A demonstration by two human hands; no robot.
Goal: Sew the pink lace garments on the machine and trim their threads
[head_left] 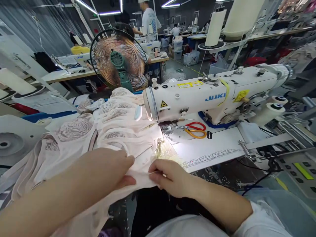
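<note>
Pale pink fabric (140, 176) is stretched between my two hands at the front edge of the sewing table. My left hand (123, 168) grips it from above, thumb and fingers closed on the cloth. With a pinch of thumb and forefinger, my right hand (165, 174) holds the same fabric a little further right. Just behind my right hand lies a crumpled yellowish clear piece (164, 151), under the lamp light. The white sewing machine (192, 98) stands beyond my hands, its needle area close to the cloth.
A heap of pink lace garments (116, 112) covers the table's left side. Red- and orange-handled thread snips (196, 130) and a black razor blade (209, 135) lie by the machine base. A printed ruler (209, 158) runs along the front edge. A fan (118, 61) stands behind.
</note>
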